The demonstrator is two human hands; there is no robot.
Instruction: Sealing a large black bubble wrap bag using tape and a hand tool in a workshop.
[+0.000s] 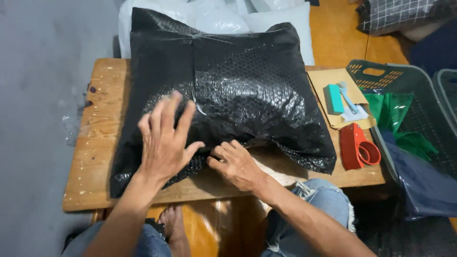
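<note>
The big parcel (238,90), a soft bulky thing wrapped in black bubble wrap, lies across the middle of my wooden bench (102,143) and covers most of it, its far end hanging past the back edge. I judge I am at the closing stage of the wrapping: my left hand (164,138) lies flat on the near left part of the wrap, fingers spread wide, pressing it down, while my right hand (235,164) is curled at the near edge, fingertips tucked against the loose flap; whether they pinch it I cannot tell. The next move, as I see it, calls for keeping that flap held flat and taut with one hand so that it can be fastened. The red tape dispenser (358,147) sits at the right end of the bench, near the parcel's corner, with a brown envelope (323,78) and a small teal block (334,99) behind it. A dark plastic basket (381,74) stands just beside the bench.
</note>
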